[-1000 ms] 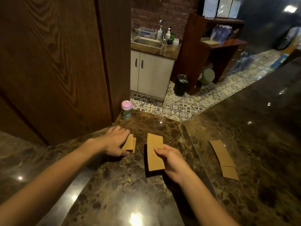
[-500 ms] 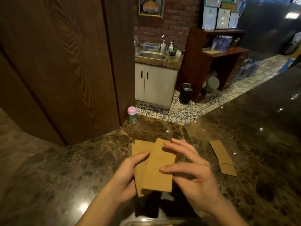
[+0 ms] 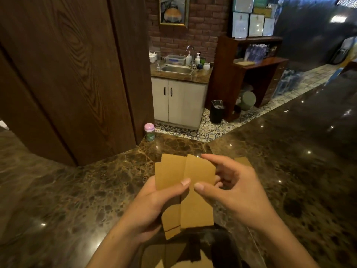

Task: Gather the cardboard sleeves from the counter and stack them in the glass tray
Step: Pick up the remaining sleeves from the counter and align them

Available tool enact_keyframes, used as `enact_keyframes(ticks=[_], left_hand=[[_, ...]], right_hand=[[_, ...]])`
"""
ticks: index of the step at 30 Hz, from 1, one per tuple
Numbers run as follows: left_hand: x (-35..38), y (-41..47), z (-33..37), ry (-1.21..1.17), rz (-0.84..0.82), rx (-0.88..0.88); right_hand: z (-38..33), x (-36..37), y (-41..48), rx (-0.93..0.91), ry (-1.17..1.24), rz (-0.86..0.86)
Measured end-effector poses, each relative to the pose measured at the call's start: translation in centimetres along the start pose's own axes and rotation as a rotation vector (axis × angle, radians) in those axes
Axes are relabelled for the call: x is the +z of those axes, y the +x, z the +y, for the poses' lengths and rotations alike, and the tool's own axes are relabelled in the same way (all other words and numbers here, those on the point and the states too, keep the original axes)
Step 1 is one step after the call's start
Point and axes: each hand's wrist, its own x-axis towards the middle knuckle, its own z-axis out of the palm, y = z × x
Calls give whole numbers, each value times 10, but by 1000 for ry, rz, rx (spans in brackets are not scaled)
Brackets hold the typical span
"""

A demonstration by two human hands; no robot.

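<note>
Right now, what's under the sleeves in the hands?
The glass tray sits below the held sleeves, with brown cardboard showing inside it. How many pieces lie there is unclear; the left hand and frame edge cover the rest.

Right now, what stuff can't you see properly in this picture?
Head view only:
- Glass tray: its near part is cut off by the bottom edge, so the sleeve count inside is unclear.
- Held sleeves: they overlap, and the left hand and right hand cover parts, so their number is unclear.
- Sleeve on the counter: mostly hidden behind the right hand.
- Small jar: label too small to read.
</note>
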Motion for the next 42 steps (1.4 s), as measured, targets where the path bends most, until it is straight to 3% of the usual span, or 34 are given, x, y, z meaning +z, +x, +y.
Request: enact_keyframes(ticks=[3, 6, 8, 11, 14, 17, 20, 23, 28, 30, 33, 35, 37, 39, 42], left_hand=[[-2, -7, -4, -149, -11, -37], [-4, -11, -8, -71, 56, -26], [-1, -12, -10, -3, 61, -22], [4, -11, -12, 101, 30, -17], [7, -11, -11, 127, 29, -8], [6, -11, -10, 80, 60, 2], [-1, -9, -12, 38, 114, 6], [-7, -9, -13, 70, 74, -26], [-4, -6, -11, 198, -28, -63], [-4, -4, -10, 235, -42, -27], [-12, -5, -11, 82, 8, -3], [-20, -6, -10, -84, 77, 5], [-27, -7, -9, -120, 127, 48], [-28, -5, -7, 16, 164, 107], [-30, -3, -4, 213, 205, 146]], right_hand=[[0, -5, 0, 21, 91, 167], [3, -11, -2, 116, 198, 179], [2, -17, -2, 86, 54, 56], [-10, -27, 1, -16, -375, -237], [-19, -32, 7, -58, -488, -356], [-22, -36, 12, -82, -517, -211], [-16, -44, 12, -91, -372, -24], [-13, -48, 13, -23, -194, -51], [-31, -28, 25, -32, -673, -323], [-36, -19, 30, -61, -736, -373], [-32, -22, 32, -47, -500, -283], [-23, -25, 29, 13, -204, -85], [-13, -20, 24, 46, -74, 88], [-3, -11, 17, 60, -145, 134], [2, -6, 12, 12, -400, 14]])
